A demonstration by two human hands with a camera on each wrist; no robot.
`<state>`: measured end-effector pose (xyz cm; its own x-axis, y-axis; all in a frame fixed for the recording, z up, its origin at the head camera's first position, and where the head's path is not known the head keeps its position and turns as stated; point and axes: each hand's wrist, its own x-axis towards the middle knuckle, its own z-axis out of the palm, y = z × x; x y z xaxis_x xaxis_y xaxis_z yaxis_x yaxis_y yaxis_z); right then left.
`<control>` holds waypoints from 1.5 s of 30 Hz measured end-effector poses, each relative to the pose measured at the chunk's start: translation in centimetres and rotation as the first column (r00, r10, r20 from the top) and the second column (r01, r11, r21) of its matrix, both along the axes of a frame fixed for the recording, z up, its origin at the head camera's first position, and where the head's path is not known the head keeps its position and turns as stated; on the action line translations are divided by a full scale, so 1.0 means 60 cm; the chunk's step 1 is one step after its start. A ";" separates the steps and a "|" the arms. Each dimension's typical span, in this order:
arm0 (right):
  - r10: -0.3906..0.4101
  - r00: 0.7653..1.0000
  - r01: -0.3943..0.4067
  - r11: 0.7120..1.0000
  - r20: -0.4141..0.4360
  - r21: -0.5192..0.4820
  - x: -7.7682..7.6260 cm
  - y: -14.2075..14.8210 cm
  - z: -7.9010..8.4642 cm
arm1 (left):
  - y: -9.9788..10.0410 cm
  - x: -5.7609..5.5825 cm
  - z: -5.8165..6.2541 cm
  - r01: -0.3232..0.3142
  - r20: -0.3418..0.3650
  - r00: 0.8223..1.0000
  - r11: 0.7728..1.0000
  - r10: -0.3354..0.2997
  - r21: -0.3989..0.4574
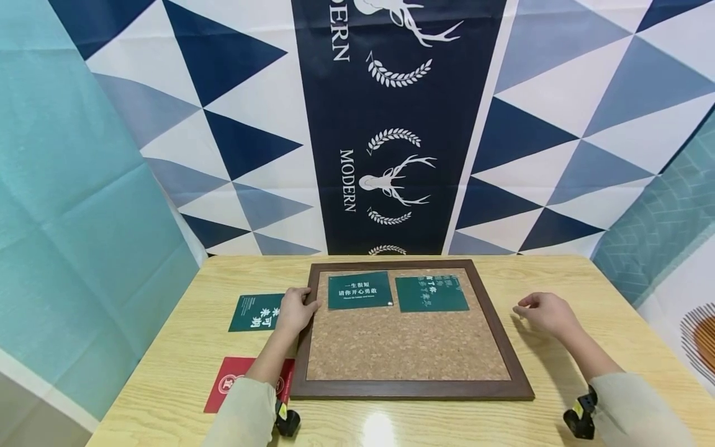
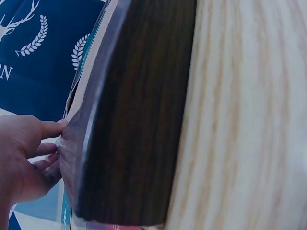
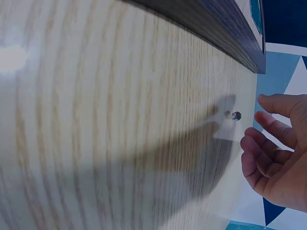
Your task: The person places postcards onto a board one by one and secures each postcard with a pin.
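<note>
Corkboard (image 1: 406, 347) bears two green cards (image 1: 360, 301); left hand (image 1: 295, 312) grips brown frame (image 1: 413, 390); right hand (image 1: 548, 314) released, loosely curled.

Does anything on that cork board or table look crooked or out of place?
Yes, slightly: the left green card on the cork board sits a little askew, right end higher, not square with the brown frame. A tiny shiny thing shows alone near the right hand; I can't tell what it is.
</note>
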<state>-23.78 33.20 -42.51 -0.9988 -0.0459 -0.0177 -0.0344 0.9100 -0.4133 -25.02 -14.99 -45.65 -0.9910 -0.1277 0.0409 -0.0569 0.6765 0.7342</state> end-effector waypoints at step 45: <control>-0.018 1.000 0.019 0.997 -0.015 0.072 0.011 0.005 -0.025 | -0.003 -0.002 -0.002 0.008 -0.001 1.000 1.000 -0.008 0.007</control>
